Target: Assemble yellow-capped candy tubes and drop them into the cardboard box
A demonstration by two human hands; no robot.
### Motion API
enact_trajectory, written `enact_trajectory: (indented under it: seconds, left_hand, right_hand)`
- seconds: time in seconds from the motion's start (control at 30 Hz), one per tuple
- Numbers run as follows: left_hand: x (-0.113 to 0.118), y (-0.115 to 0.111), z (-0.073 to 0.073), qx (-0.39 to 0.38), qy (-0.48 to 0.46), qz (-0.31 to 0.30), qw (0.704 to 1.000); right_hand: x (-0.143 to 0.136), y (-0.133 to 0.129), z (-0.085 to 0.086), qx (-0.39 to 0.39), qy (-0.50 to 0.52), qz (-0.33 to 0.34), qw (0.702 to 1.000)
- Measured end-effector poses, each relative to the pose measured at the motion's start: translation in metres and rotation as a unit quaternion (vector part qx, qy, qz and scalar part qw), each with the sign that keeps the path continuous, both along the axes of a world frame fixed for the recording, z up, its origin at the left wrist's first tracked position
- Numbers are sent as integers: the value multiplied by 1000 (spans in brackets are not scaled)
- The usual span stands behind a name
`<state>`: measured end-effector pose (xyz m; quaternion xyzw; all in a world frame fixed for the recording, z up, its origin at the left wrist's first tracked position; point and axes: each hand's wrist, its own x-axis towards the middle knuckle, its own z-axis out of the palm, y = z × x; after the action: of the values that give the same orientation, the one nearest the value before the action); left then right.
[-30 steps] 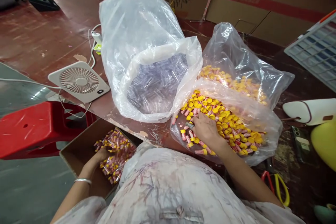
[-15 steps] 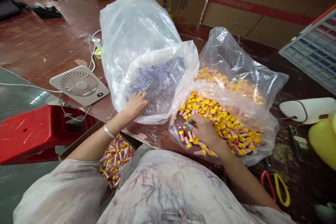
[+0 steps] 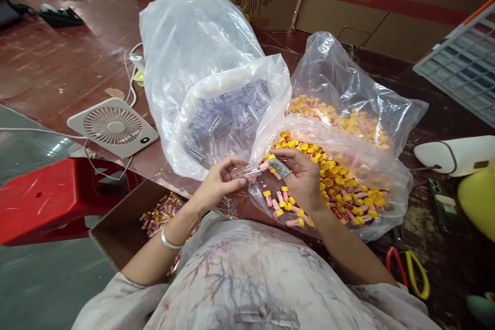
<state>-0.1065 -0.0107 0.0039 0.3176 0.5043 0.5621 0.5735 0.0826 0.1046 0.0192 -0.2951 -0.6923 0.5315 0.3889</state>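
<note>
My left hand (image 3: 216,183) is closed around a clear plastic tube (image 3: 244,171) that points right. My right hand (image 3: 303,180) pinches a yellow-capped pink speckled plug (image 3: 265,166), its pink end at or very near the tube's mouth. Grey wrapping (image 3: 279,168) covers one right finger and hides part of the cap. Behind my left hand, an open plastic bag (image 3: 201,31) holds many clear tubes (image 3: 222,118). Loose yellow-capped pink plugs (image 3: 334,180) spill from another clear bag (image 3: 328,56) beside my right hand.
A cardboard box (image 3: 116,227) with capped tubes (image 3: 158,214) sits below my left forearm. On the left are a small fan (image 3: 116,126) with its cable and a red stool (image 3: 42,191). Scissors (image 3: 415,273), a phone (image 3: 444,206) and a white crate (image 3: 464,67) lie right.
My left hand has left the tube bag and moved right and down, bringing a clear tube. My right hand has lifted a capped plug from the pile to the tube's end.
</note>
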Motion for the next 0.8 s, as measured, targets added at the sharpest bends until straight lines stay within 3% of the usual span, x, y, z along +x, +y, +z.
enact_trajectory:
  seconds: [0.17,0.3,0.4,0.5,0.6,0.7,0.8]
  left_hand:
    - [21,5,0,6,-2,-73,997]
    - [31,9,-3,30,-34,-90,995]
    - [35,11,-3,33,-107,-81,990]
    - [35,11,0,22,-164,-49,985]
    - [38,11,2,5,-204,-45,978]
    - [40,14,4,-3,-202,-46,978]
    - [33,24,4,-24,-135,-86,987]
  right_hand:
    - [2,-5,-9,65,-23,20,997]
    - [5,-6,-13,61,-3,8,998]
    - [7,-4,-11,106,-45,44,992]
    - [6,-3,-9,244,-98,112,958]
    - [1,-7,-12,357,-127,104,919]
    - [-5,-12,-17,393,-139,55,907]
    - [-2,-6,-15,386,-168,81,903]
